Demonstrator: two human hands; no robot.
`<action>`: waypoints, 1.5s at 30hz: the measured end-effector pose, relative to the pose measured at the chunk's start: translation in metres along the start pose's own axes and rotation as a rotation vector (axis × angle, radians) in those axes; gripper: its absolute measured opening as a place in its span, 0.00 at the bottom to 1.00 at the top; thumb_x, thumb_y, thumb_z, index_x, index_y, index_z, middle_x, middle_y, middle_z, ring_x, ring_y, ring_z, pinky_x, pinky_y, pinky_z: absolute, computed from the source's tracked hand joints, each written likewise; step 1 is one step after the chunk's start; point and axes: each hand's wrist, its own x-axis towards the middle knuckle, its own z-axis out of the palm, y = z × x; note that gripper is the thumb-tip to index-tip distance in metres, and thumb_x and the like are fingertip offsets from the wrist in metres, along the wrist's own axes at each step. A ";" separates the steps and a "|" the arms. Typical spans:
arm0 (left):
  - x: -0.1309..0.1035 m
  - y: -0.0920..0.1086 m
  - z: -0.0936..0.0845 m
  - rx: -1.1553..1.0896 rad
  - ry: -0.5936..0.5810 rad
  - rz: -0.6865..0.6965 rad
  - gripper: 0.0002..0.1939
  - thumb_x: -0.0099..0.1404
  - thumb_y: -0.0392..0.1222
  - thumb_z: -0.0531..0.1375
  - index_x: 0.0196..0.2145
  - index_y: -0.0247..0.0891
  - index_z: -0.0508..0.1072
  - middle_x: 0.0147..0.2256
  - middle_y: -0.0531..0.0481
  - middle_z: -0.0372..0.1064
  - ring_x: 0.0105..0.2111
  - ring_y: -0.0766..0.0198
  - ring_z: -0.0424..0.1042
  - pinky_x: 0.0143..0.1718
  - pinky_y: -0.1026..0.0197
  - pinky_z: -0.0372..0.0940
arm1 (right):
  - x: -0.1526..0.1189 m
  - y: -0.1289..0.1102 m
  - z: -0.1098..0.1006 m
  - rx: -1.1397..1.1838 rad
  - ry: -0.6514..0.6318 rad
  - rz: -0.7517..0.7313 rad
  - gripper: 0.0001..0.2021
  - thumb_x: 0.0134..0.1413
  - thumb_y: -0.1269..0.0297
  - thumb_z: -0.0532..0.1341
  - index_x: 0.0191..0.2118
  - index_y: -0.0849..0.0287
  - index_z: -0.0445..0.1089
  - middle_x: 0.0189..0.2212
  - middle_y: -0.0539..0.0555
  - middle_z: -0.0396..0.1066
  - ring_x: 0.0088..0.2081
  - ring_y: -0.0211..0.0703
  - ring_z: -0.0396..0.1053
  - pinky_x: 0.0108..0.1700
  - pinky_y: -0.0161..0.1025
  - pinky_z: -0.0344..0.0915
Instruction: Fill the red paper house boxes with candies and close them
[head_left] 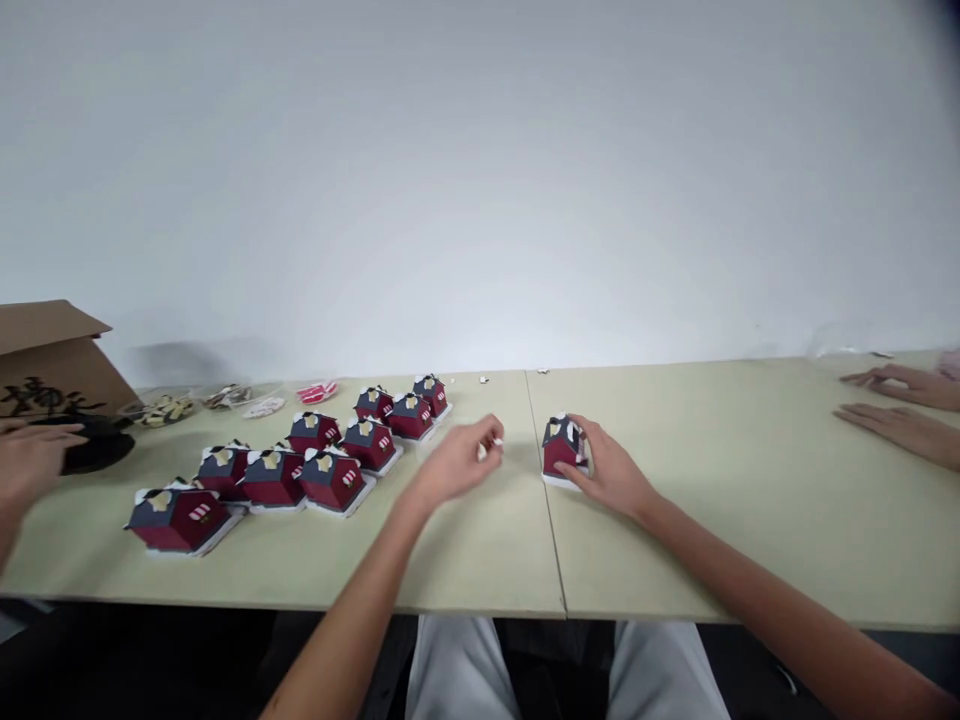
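Note:
My right hand (615,470) is wrapped round a small model house (559,450) with dark red walls, a dark roof with white patches and a white base. The house stands upright on the table (480,560), right by the seam between two tabletops. To its left, my left hand (461,460) is raised over the table, thumb and fingers pinched on a tiny white piece (498,442). The kind of piece is too small to make out. Several similar red model houses (330,480) stand in slanting rows further left.
Along the wall lie plastic bags with red-and-white pieces (318,392), white pieces (264,407) and beige pieces (166,411). A cardboard box (64,370) and a black dish (97,445) stand at left, near another person's hand (34,460). Someone's two hands (900,410) rest at far right.

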 end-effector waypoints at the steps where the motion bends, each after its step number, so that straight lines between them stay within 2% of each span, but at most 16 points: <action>1: -0.005 0.011 0.010 -0.094 0.020 0.036 0.08 0.71 0.42 0.51 0.42 0.41 0.68 0.33 0.53 0.72 0.31 0.65 0.70 0.34 0.65 0.61 | 0.001 0.000 -0.001 -0.031 0.010 -0.018 0.37 0.61 0.45 0.60 0.68 0.56 0.48 0.61 0.64 0.63 0.58 0.59 0.67 0.58 0.55 0.67; 3: -0.008 0.027 0.032 -0.208 0.035 0.082 0.09 0.73 0.45 0.51 0.44 0.41 0.68 0.34 0.54 0.72 0.31 0.66 0.70 0.33 0.66 0.61 | 0.005 0.002 -0.004 -0.094 0.015 -0.081 0.39 0.60 0.43 0.60 0.69 0.57 0.49 0.60 0.65 0.64 0.58 0.60 0.67 0.57 0.57 0.67; 5: -0.003 0.034 0.053 -0.246 0.048 0.115 0.10 0.73 0.46 0.51 0.45 0.42 0.68 0.35 0.53 0.73 0.32 0.66 0.71 0.34 0.66 0.61 | 0.011 0.005 -0.008 -0.160 0.007 -0.172 0.38 0.61 0.42 0.59 0.68 0.57 0.50 0.61 0.65 0.63 0.59 0.62 0.65 0.58 0.58 0.66; 9: 0.009 0.024 0.080 -0.197 0.121 0.176 0.14 0.75 0.44 0.48 0.45 0.41 0.72 0.39 0.48 0.72 0.38 0.63 0.72 0.41 0.63 0.63 | 0.024 0.016 -0.009 -0.198 -0.044 -0.297 0.35 0.64 0.45 0.57 0.69 0.57 0.50 0.63 0.65 0.62 0.60 0.62 0.64 0.59 0.58 0.65; 13: 0.007 0.012 0.092 -0.255 0.184 0.143 0.15 0.75 0.44 0.47 0.48 0.40 0.71 0.42 0.46 0.72 0.41 0.62 0.71 0.45 0.62 0.64 | 0.023 0.018 -0.001 -0.096 -0.058 -0.236 0.36 0.65 0.46 0.56 0.71 0.56 0.46 0.58 0.64 0.67 0.55 0.59 0.68 0.55 0.55 0.68; 16: 0.006 0.011 0.098 -0.367 0.204 0.040 0.11 0.73 0.45 0.52 0.46 0.40 0.70 0.39 0.48 0.73 0.40 0.62 0.72 0.42 0.62 0.65 | 0.016 0.013 0.000 -0.067 -0.061 -0.209 0.39 0.64 0.45 0.57 0.72 0.55 0.42 0.59 0.64 0.66 0.55 0.59 0.68 0.54 0.55 0.68; 19: 0.007 0.014 0.101 -0.479 0.201 0.003 0.10 0.72 0.45 0.54 0.43 0.40 0.72 0.39 0.49 0.74 0.41 0.62 0.72 0.41 0.63 0.64 | 0.012 0.009 -0.004 -0.077 -0.069 -0.208 0.42 0.62 0.43 0.59 0.73 0.54 0.40 0.60 0.64 0.65 0.56 0.61 0.67 0.55 0.57 0.67; 23: 0.008 0.016 0.104 -0.597 0.186 -0.031 0.10 0.71 0.45 0.55 0.41 0.38 0.73 0.38 0.48 0.74 0.38 0.63 0.72 0.39 0.64 0.63 | 0.013 0.005 -0.007 -0.103 -0.061 -0.216 0.43 0.60 0.40 0.59 0.72 0.55 0.43 0.59 0.64 0.65 0.57 0.62 0.66 0.56 0.57 0.66; 28: 0.009 0.015 0.107 -0.755 0.194 -0.069 0.10 0.69 0.47 0.58 0.39 0.38 0.69 0.33 0.50 0.72 0.35 0.64 0.71 0.36 0.65 0.62 | 0.015 0.000 -0.004 -0.158 -0.044 -0.210 0.45 0.57 0.36 0.60 0.71 0.57 0.46 0.58 0.65 0.66 0.55 0.62 0.67 0.55 0.57 0.66; 34: 0.009 0.014 0.109 -0.792 0.195 -0.089 0.11 0.68 0.49 0.59 0.37 0.38 0.67 0.30 0.53 0.69 0.33 0.65 0.70 0.36 0.64 0.63 | 0.014 -0.005 -0.003 -0.153 -0.026 -0.212 0.43 0.59 0.38 0.58 0.71 0.57 0.46 0.57 0.65 0.66 0.54 0.61 0.67 0.54 0.56 0.67; 40: 0.011 0.014 0.110 -0.863 0.195 -0.129 0.13 0.66 0.50 0.60 0.37 0.38 0.66 0.31 0.52 0.71 0.33 0.65 0.72 0.37 0.64 0.64 | 0.014 -0.006 -0.003 -0.162 -0.033 -0.208 0.42 0.61 0.39 0.57 0.71 0.58 0.47 0.57 0.65 0.66 0.54 0.62 0.67 0.54 0.57 0.66; 45: 0.013 0.014 0.112 -0.970 0.179 -0.151 0.16 0.65 0.52 0.61 0.37 0.40 0.59 0.28 0.54 0.72 0.29 0.67 0.71 0.36 0.64 0.64 | 0.014 -0.009 -0.003 -0.159 -0.032 -0.200 0.41 0.61 0.41 0.57 0.70 0.59 0.48 0.58 0.66 0.66 0.54 0.62 0.66 0.54 0.56 0.65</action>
